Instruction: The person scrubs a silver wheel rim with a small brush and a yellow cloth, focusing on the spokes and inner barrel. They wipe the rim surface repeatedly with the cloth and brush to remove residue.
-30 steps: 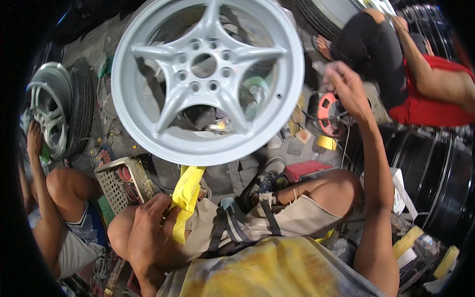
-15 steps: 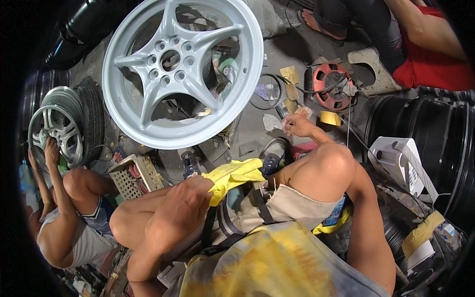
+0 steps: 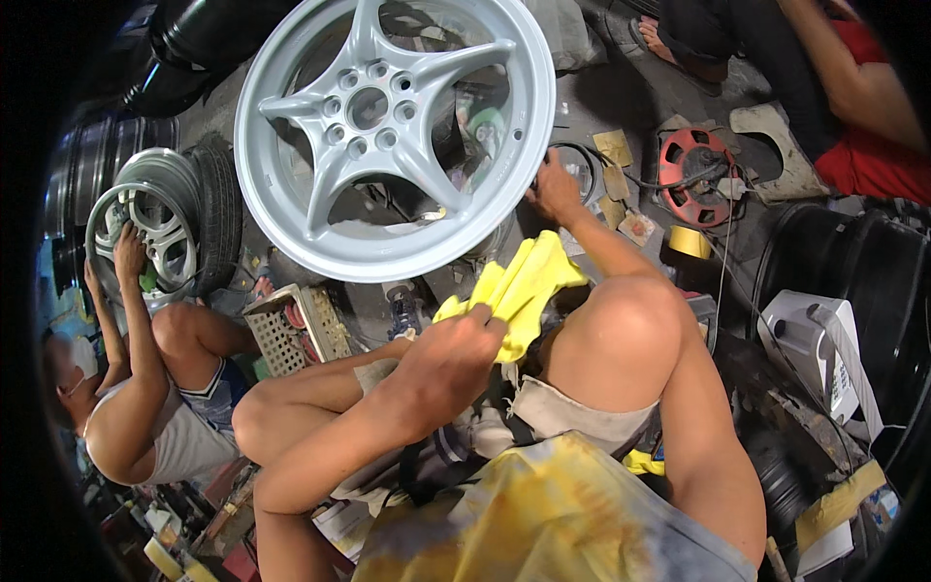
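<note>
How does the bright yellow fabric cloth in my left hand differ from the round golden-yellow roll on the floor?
The bright yellow fabric cloth is bunched into loose folds, while the round golden-yellow roll has a firm, curved shape. The cloth is gripped in the left hand; the roll sits on the grey floor, with no hand on it. The cloth also looks larger in view than the roll. Both are yellow.

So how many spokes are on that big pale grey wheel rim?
5 on the wheel rim: top spoke, tip cropped; upper-right spoke; lower-right spoke; lower-left spoke; left spoke. None looks hidden.
</note>
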Demonstrator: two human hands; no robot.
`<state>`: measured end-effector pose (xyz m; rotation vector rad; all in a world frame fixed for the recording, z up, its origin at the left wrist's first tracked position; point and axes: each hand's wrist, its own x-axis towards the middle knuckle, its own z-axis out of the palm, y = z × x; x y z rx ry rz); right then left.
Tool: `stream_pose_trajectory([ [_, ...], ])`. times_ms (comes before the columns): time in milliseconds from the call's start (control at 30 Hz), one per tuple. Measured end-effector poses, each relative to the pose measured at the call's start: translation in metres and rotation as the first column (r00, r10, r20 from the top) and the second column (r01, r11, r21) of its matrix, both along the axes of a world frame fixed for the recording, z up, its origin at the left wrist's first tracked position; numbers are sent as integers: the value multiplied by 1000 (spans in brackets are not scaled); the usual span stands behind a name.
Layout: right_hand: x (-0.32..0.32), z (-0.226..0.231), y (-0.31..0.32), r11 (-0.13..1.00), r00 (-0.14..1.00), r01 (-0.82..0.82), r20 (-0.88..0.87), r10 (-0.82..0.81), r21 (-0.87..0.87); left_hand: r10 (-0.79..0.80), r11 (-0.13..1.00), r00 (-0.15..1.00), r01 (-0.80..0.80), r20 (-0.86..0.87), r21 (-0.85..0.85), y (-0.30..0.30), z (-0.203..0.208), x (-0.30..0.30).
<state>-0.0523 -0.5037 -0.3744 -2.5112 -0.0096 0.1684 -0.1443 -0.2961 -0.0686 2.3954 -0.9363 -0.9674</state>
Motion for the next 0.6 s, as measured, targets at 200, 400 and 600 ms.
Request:
stream_pose_trajectory([
  [200, -20, -46, -8, 964, 997, -79, 38, 72, 254, 46, 994, 997, -39, -66, 99, 38, -6, -20],
  [400, -49, 0, -66, 990, 987, 102, -137, -88, 94, 40, 997, 997, -36, -72, 65, 46, -19, -18],
  [600, -85, 16, -51, 985, 991, -136, -16, 135, -105, 36, 999, 999, -36, 12, -15, 47, -16, -29],
])
